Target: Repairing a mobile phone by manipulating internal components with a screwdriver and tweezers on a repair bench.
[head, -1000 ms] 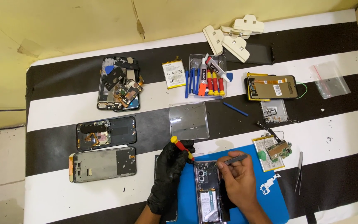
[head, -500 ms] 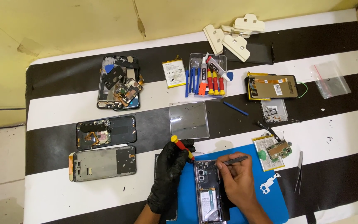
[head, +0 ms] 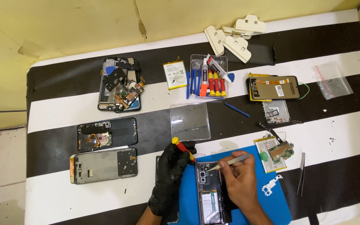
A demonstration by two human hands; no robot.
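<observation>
While the gloved left hand grips a red-and-yellow screwdriver, the bare right hand pinches metal tweezers over the opened phone at the desk's near edge. A slipped tip could likely scratch the exposed board.

An opened smartphone lies lengthwise on the blue work mat, back cover off — camera module near its top end, battery lower down. Metal tweezers slant down-left, tips touching the phone's upper part. A red screwdriver with yellow cap leans tilted — tip at the phone's top-left corner.
</observation>
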